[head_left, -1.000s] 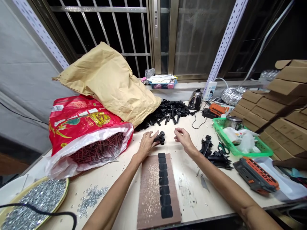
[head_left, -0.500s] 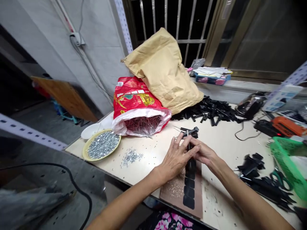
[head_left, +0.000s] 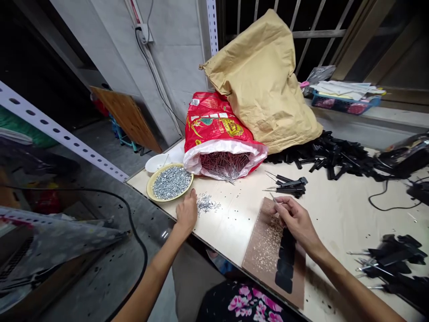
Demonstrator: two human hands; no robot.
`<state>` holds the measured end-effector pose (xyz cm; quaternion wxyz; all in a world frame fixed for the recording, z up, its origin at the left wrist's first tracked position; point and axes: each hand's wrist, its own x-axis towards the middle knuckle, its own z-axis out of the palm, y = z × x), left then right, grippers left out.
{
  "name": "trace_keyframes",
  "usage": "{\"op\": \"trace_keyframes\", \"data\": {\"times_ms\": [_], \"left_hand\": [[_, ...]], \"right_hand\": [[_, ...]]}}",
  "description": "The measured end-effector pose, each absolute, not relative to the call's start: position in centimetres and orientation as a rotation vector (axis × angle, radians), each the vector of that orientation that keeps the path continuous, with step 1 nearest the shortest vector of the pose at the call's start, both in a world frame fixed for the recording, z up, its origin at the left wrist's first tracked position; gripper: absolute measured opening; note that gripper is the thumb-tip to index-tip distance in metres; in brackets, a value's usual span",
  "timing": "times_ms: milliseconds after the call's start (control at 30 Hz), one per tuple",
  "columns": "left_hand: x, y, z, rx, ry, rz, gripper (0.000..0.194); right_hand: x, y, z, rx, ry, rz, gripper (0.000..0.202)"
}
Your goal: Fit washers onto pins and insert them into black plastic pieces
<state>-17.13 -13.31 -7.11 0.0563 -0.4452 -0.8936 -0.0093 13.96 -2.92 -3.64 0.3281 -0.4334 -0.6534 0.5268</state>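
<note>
My left hand (head_left: 187, 211) is at the table's left side, between the yellow bowl (head_left: 150, 191) and a loose scatter of tiny shiny metal pieces (head_left: 207, 204). Its fingers are bunched together, the index fingertip close to the bowl's rim; anything between them is hidden. My right hand (head_left: 296, 221) is over a brown board (head_left: 251, 257), closed on a thin metal rod (head_left: 273, 196) whose tip pokes out beyond the fingertips. Beneath that hand, a row of black rounded pads (head_left: 284, 280) runs along the board, beside pale crumbs (head_left: 266, 248).
Black-handled pieces with thin metal shafts (head_left: 290, 187) lie beyond the board, with more at right (head_left: 390, 261). A red bag (head_left: 214, 118) of thin metal rods and a brown paper sack (head_left: 264, 85) stand behind. Black parts (head_left: 335, 154) are heaped at the back.
My hands were together over the board; now the left has moved left to the metal pieces, and the right stays above the board with the rod. The view has turned left.
</note>
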Motion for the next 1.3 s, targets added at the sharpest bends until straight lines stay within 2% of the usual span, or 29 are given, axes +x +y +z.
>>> {"op": "trace_keyframes", "data": {"times_ms": [233,400,467,533,667,733,833,967,1167,1300], "left_hand": [[-18.0,-11.6,-7.4,-1.334,-2.742,-0.009,0.036],[-18.1,-11.9,-7.0,-1.326,-2.755,-0.095,0.033],[-17.5,-12.0,-6.4,-1.377,-2.742,-0.244,0.03],[-16.2,-12.1,-5.4,-1.453,-2.766,-0.748,0.027],[-11.9,-12.0,-2.9,-1.297,-2.702,-2.318,0.031],[-9.7,-11.8,-1.8,-1.085,-2.582,-2.797,0.033],[-7.4,-11.4,-1.0,-0.826,-2.401,-3.172,0.034],[-6.2,-11.1,-1.0,-0.8,-2.268,-3.317,0.031],[-6.2,-11.3,-1.1,-0.975,-2.315,-3.158,0.026],[-6.5,-11.3,-1.2,-1.018,-2.412,-3.121,0.033]], "right_hand": [[13.4,-4.6,-3.5,-1.096,-1.939,1.249,0.032],[13.0,-4.4,-3.4,-0.944,-2.048,0.996,0.023],[12.2,-4.5,-2.7,-0.863,-2.065,0.914,0.02],[11.2,-4.7,-2.0,-0.797,-2.072,0.885,0.019],[9.1,-5.0,-1.0,-0.663,-2.148,0.776,0.023],[8.4,-5.2,-0.8,-0.648,-2.228,0.684,0.025],[8.0,-5.3,-0.7,-0.696,-2.32,0.543,0.026],[8.3,-5.3,-0.5,-0.772,-2.353,0.423,0.026],[8.7,-5.4,-0.1,-0.85,-2.404,0.3,0.025],[8.5,-5.6,-0.4,-0.876,-2.408,0.244,0.02]]}}
